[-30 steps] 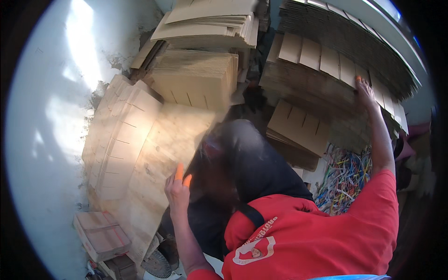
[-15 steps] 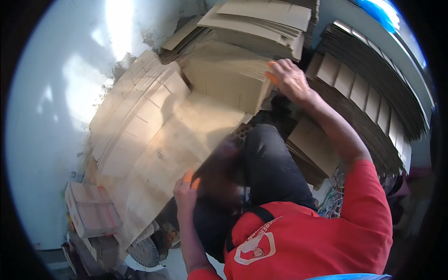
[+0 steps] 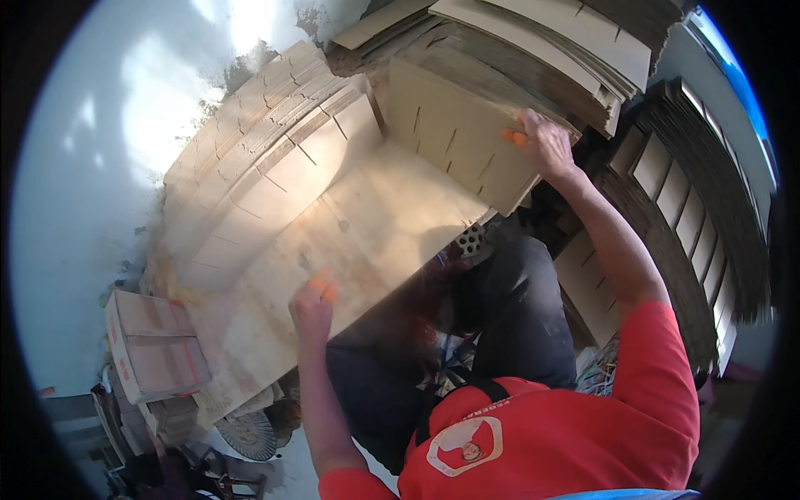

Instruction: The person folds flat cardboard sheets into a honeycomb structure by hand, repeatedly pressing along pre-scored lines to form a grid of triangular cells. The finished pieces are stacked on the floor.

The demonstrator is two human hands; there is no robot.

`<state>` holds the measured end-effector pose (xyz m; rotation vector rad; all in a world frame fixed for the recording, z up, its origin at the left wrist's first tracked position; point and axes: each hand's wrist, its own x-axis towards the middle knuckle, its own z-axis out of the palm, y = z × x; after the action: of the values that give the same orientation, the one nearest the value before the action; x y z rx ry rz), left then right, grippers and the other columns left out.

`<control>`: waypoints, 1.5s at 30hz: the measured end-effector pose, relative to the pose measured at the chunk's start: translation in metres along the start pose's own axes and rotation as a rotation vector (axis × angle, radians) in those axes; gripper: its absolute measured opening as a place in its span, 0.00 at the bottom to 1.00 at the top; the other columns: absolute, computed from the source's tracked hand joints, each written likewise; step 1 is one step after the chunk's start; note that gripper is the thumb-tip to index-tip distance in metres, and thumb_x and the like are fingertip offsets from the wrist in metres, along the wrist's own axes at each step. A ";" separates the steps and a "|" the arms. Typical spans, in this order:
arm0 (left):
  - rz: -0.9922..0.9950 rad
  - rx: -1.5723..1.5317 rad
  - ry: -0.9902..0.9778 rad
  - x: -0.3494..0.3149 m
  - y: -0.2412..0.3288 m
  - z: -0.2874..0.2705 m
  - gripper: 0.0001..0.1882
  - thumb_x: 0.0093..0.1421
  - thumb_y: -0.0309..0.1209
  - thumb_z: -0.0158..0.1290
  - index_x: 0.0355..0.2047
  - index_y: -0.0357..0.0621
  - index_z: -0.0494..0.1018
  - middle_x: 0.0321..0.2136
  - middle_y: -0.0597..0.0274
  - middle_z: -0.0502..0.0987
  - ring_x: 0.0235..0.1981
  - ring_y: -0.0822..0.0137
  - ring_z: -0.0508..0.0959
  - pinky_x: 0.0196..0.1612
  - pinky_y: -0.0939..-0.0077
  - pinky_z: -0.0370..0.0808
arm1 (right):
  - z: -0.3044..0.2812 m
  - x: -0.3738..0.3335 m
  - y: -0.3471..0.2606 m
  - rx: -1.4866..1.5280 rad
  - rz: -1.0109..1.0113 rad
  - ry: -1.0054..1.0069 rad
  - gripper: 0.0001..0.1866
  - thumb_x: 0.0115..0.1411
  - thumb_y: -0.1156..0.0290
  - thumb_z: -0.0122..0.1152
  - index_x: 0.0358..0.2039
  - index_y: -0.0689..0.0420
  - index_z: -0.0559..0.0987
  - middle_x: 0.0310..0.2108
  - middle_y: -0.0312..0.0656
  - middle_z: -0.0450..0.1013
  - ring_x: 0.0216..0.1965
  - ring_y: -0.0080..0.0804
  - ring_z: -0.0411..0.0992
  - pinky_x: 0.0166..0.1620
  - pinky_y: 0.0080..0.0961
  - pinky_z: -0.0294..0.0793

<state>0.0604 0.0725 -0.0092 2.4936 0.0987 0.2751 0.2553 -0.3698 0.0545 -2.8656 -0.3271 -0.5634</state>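
Right hand (image 3: 546,148) at upper edge of slotted cardboard stack (image 3: 454,137), far end of worktop (image 3: 358,237); grip cannot be told. Left hand (image 3: 312,308) over worktop, blurred, seemingly unladen; finger closure unclear. Second slotted stack (image 3: 279,179) beside wall (image 3: 92,225). Progress: visible sheets slotted, none seen interlocked; judged many remaining.
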 end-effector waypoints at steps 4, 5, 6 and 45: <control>0.256 0.128 0.266 0.083 0.016 -0.004 0.21 0.50 0.27 0.63 0.45 0.38 0.74 0.39 0.48 0.78 0.42 0.49 0.76 0.48 0.57 0.72 | -0.033 -0.006 -0.017 0.179 0.188 0.096 0.14 0.62 0.63 0.60 0.40 0.58 0.69 0.33 0.52 0.76 0.33 0.48 0.76 0.33 0.38 0.74; 0.372 0.199 0.343 0.105 0.017 -0.007 0.23 0.50 0.27 0.64 0.46 0.39 0.72 0.39 0.50 0.77 0.43 0.49 0.74 0.48 0.55 0.70 | -0.040 -0.009 -0.023 0.291 0.275 0.116 0.12 0.63 0.66 0.59 0.42 0.58 0.69 0.33 0.50 0.76 0.32 0.42 0.77 0.33 0.35 0.74; 0.386 0.216 0.355 0.126 0.021 -0.008 0.24 0.49 0.28 0.65 0.47 0.40 0.72 0.39 0.51 0.76 0.43 0.50 0.73 0.49 0.54 0.69 | -0.043 -0.013 -0.027 0.354 0.204 0.237 0.11 0.64 0.69 0.58 0.43 0.58 0.70 0.33 0.49 0.77 0.31 0.35 0.76 0.33 0.30 0.74; 0.598 0.479 0.364 0.247 0.019 0.029 0.03 0.51 0.24 0.56 0.26 0.44 0.72 0.29 0.60 0.75 0.35 0.58 0.74 0.40 0.63 0.70 | 0.005 0.012 -0.163 0.572 -0.186 0.450 0.28 0.61 0.79 0.58 0.62 0.57 0.65 0.36 0.48 0.78 0.26 0.34 0.78 0.30 0.24 0.80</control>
<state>0.3083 0.0736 0.0223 2.8582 -0.4975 1.0601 0.2268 -0.2110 0.0803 -2.1073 -0.5692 -0.9458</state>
